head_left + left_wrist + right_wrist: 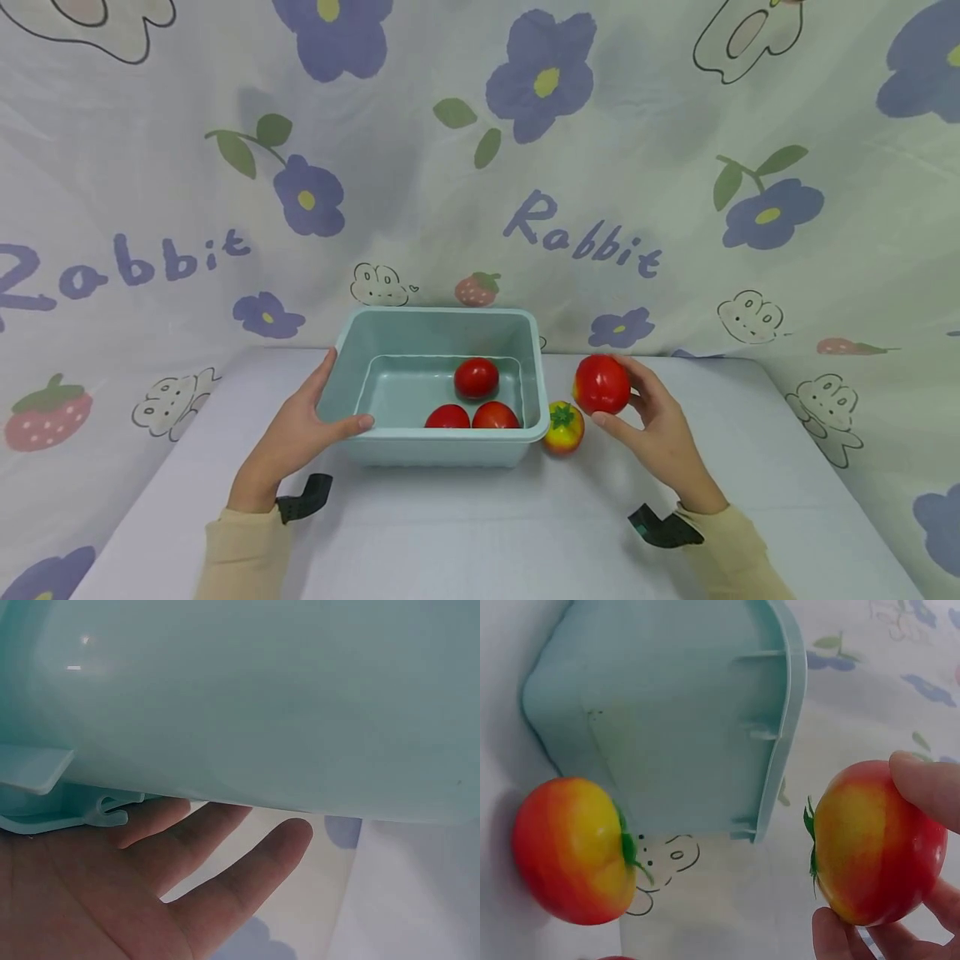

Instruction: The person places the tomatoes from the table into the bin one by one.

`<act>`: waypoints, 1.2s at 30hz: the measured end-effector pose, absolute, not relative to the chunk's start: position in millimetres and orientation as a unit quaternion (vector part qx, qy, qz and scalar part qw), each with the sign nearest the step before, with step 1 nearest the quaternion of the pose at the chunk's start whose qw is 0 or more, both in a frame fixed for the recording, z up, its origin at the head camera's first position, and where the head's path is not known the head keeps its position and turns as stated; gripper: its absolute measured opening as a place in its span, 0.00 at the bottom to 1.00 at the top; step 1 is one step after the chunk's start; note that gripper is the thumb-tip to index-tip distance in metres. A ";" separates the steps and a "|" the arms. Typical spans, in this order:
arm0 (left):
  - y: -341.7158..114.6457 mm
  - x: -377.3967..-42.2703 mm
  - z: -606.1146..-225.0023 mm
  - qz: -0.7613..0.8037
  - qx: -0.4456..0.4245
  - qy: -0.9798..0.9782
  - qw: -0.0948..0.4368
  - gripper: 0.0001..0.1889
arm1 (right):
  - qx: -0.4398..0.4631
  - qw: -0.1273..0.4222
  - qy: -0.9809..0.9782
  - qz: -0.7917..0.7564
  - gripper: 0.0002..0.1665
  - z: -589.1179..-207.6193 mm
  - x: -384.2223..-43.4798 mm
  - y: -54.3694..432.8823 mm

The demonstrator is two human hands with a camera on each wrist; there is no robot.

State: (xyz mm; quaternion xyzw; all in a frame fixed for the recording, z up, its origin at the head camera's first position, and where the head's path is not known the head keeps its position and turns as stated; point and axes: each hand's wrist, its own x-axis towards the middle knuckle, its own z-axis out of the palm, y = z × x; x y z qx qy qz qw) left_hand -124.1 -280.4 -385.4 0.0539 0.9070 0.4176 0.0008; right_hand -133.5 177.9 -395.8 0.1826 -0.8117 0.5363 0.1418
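Note:
A light blue plastic box (435, 454) stands on the table, with several red tomatoes, one of them a tomato (476, 378) near its right end. My left hand (296, 433) holds the box at its left front corner, thumb over the front rim; in the left wrist view its fingers (255, 874) lie below the rim along the outer wall. To the right of the box, my right hand (656, 421) grips a red-and-yellow tomato (877, 844) between thumb and fingers, raised above the table. Another red-and-yellow tomato (564, 429) rests against the box's right side, green leaves showing.
The white table (480, 533) meets a hanging cloth (420, 192) printed with flowers and rabbits, close behind the box. A sliver of another red thing (615, 958) shows at the bottom edge of the right wrist view. Dark straps (303, 497) sit at both wrists.

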 end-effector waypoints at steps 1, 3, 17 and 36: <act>-280.4 -124.3 -385.6 0.418 0.055 0.907 0.000 0.62 | 0.184 0.143 -0.810 0.538 0.47 -395.4 -134.3 176.8; -280.5 -124.4 -386.0 0.417 0.057 0.907 -0.001 0.61 | 0.187 0.142 -0.805 0.545 0.47 -394.5 -135.8 174.5; -281.3 -123.8 -386.8 0.413 0.059 0.909 -0.002 0.62 | 0.195 0.142 -0.779 0.578 0.45 -385.8 -142.7 150.6; -279.8 -122.7 -383.5 0.413 0.063 0.909 0.001 0.62 | 0.229 0.119 -0.767 0.587 0.46 -383.4 -158.7 114.3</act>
